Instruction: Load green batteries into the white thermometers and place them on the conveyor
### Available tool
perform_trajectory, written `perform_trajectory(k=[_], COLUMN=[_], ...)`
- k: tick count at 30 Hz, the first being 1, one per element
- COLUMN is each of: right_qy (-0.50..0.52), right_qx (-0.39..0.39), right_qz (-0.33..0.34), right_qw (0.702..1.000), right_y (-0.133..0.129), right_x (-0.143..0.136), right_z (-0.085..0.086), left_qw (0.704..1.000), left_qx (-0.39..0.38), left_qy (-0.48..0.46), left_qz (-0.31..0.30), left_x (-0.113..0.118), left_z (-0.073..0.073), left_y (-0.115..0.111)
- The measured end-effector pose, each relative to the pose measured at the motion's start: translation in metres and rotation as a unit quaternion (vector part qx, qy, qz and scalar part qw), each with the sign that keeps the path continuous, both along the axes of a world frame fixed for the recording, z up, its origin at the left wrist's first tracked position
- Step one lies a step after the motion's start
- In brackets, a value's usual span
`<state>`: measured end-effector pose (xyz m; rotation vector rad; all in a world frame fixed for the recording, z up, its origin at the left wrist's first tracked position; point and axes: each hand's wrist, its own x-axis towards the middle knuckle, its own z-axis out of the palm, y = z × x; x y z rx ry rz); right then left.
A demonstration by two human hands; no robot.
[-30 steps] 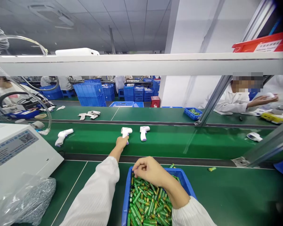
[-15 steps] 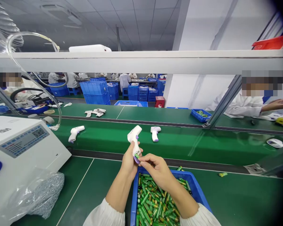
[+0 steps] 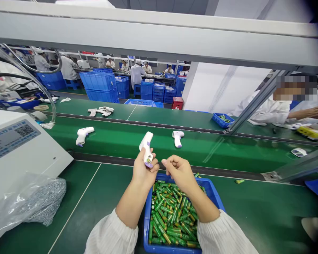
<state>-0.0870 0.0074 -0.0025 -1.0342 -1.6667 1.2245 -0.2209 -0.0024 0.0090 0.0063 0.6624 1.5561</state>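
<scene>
My left hand (image 3: 145, 170) is wrapped round a white infrared thermometer (image 3: 147, 148). The handle's lower end faces me, with a green battery end showing in it and a purple flap below. To the right, apart from the thermometer, my right hand (image 3: 180, 173) has its fingers curled and thumb against the forefinger; whether anything small is between them cannot be made out. Under my right hand and forearm stands a blue bin (image 3: 147, 225) filled with green and gold batteries (image 3: 166, 215).
White thermometers lie on the green belt at left (image 3: 84, 135) and right (image 3: 177, 138). A loose battery (image 3: 239, 181) rests right of the bin. At left are a white machine (image 3: 29, 155) and plastic bag (image 3: 39, 201). A metal beam (image 3: 159, 38) crosses above; a person sits across at right.
My right hand has drawn away from the thermometer's handle to the right, and the battery no longer sticks out of it. The view has tilted downward.
</scene>
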Motion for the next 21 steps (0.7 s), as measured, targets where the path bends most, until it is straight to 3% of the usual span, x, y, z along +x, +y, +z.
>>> perform_trajectory(k=[2,5,8,11,14,17,21], right_qy=[-0.12,-0.324,-0.397,-0.299,-0.114,0.003,-0.013], right_qx=[0.008,0.082,0.124,0.096,0.112,0.199,0.288], right_qz=[0.075,0.151,0.176,0.169,0.028,-0.115,-0.135], right_qw=[0.99,0.93,0.892,0.934,0.987,0.973,0.948], right_y=[-0.005,-0.017,-0.025,-0.023,-0.016,-0.012,-0.011], right_x=[0.007,0.01,0.006,0.004,0.007,0.012,0.016], right_z=[0.002,-0.002,-0.011,-0.017,-0.018,-0.019,-0.022], left_qw=[0.996,0.992,0.993,0.994,0.996,0.997,0.994], left_qx=[-0.005,-0.024,-0.023,-0.03,-0.055,-0.076,-0.079], left_qy=[-0.089,-0.124,-0.116,-0.105,-0.068,-0.031,-0.028], left_qz=[-0.002,0.008,0.016,0.023,0.032,0.0,-0.064], left_x=[-0.005,-0.011,-0.013,-0.011,-0.002,0.014,0.037], left_z=[0.004,0.008,0.01,0.008,0.005,0.001,-0.004], left_y=[-0.003,-0.006,-0.007,-0.006,-0.005,-0.007,-0.011])
